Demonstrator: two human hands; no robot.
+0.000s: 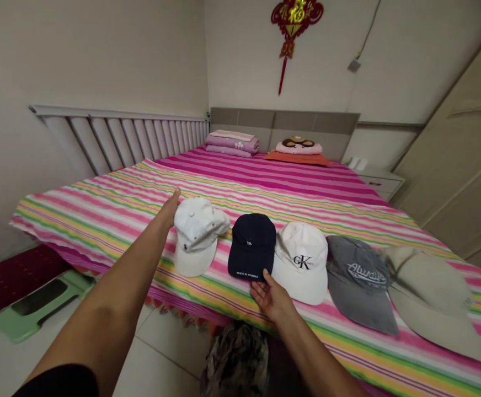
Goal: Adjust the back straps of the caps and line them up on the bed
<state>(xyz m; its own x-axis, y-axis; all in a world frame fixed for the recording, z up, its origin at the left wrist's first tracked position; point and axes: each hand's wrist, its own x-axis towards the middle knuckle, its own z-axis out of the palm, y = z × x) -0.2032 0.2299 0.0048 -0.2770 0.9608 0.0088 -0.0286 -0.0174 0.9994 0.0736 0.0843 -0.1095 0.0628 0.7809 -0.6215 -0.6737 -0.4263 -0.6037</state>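
Note:
Five caps lie in a row on the striped bed sheet point(112, 193). My left hand point(171, 208) is against the left side of a white cap point(197, 226) with a small dark logo; its thumb points up, and the cap hides the other fingers. My right hand point(271, 295) pinches the brim of a navy cap point(252, 242), thumb on top and fingers below the edge. Touching the navy cap on its right is a white cap with "CK" lettering point(304, 253). Farther right are a grey cap point(358, 281) marked "Always" and a beige cap point(431, 298).
Folded purple bedding point(232, 144) and a pink pillow point(298, 148) sit by the headboard point(284, 127). A white rail point(120, 132) runs along the left wall. Below the bed's near edge are a green stool point(29, 314) and a camouflage-patterned cloth item point(236, 358).

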